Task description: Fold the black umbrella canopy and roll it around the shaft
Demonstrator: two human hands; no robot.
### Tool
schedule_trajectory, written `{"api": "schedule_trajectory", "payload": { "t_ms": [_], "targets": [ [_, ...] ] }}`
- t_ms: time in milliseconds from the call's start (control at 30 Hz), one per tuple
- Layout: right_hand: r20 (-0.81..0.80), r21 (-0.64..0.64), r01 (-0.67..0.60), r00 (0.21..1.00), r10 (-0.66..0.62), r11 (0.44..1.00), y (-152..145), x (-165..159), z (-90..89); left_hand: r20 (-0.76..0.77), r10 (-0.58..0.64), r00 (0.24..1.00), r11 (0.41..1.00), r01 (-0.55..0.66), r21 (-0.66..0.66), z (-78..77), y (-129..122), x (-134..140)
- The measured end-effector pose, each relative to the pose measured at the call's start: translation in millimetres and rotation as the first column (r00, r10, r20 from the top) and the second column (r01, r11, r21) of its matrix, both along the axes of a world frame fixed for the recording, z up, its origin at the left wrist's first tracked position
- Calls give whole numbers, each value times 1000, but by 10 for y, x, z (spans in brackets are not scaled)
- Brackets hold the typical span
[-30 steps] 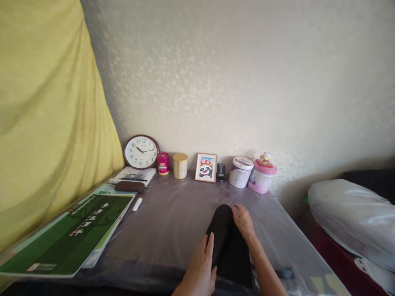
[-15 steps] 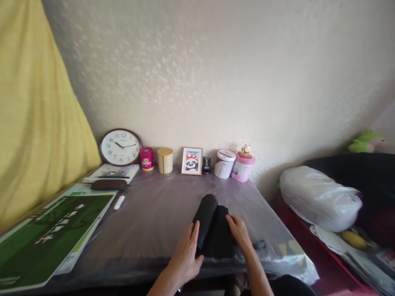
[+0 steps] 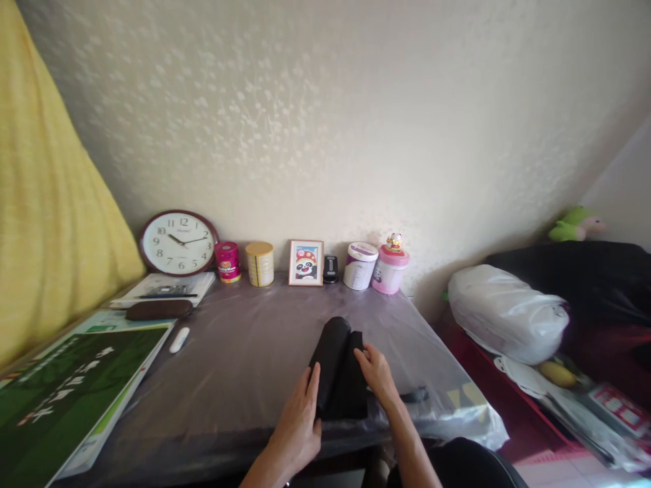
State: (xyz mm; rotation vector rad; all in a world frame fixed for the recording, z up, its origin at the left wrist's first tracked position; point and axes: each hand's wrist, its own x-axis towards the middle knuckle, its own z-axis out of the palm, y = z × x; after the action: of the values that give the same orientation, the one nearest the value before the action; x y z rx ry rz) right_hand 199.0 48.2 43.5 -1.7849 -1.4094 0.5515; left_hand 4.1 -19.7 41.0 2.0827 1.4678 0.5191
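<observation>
1. At the lower centre of the frame, near the front edge of the table [image 3: 244,366], the black bundle [image 3: 331,352] lies on the shiny cover, its long side running from the near edge up and slightly rightward.
2. The left hand [image 3: 300,419] rests along the bundle's left side, fingers pointing up the frame; whether it clasps firmly or merely steadies, I cannot tell.
3. The right hand [image 3: 375,373] has thumb and fingers closed on the upper right edge of the flap [image 3: 350,385].
4. It looks light for its bulk and soft, probably fabric or another pliable sheet, so it should bend readily and hardly seem fragile.
5. The smooth face may slide a little on the glossy cover, so a palm against the rounded side would likely keep it from rolling.
6. The flap's free edge seems the best place for a pinch; the thick left part suits a whole-hand hold.
7. In looks, it is plain matte black: a fat, rounded roll on the left, a flatter strip on the right, with a dark crease between them. No print or fastening can be made out.
</observation>
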Motion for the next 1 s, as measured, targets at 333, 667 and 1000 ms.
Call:
{"api": "schedule_trajectory", "payload": {
  "t_ms": [333, 667, 1000],
  "targets": [
    [-276, 135, -10, 960, 48, 991, 207, -402, 94, -8, 24, 1000, 999, -24, -30, -44, 28, -6],
    [-4, 46, -78, 997, 78, 996, 372, -749, 68, -81, 17, 997, 1000, -17, -6, -69, 102, -64],
    [-62, -39, -302, 952, 299, 952, 282, -794, 217, 70, 90, 994, 988, -98, 119, -292, 40, -137]
  ]
}}
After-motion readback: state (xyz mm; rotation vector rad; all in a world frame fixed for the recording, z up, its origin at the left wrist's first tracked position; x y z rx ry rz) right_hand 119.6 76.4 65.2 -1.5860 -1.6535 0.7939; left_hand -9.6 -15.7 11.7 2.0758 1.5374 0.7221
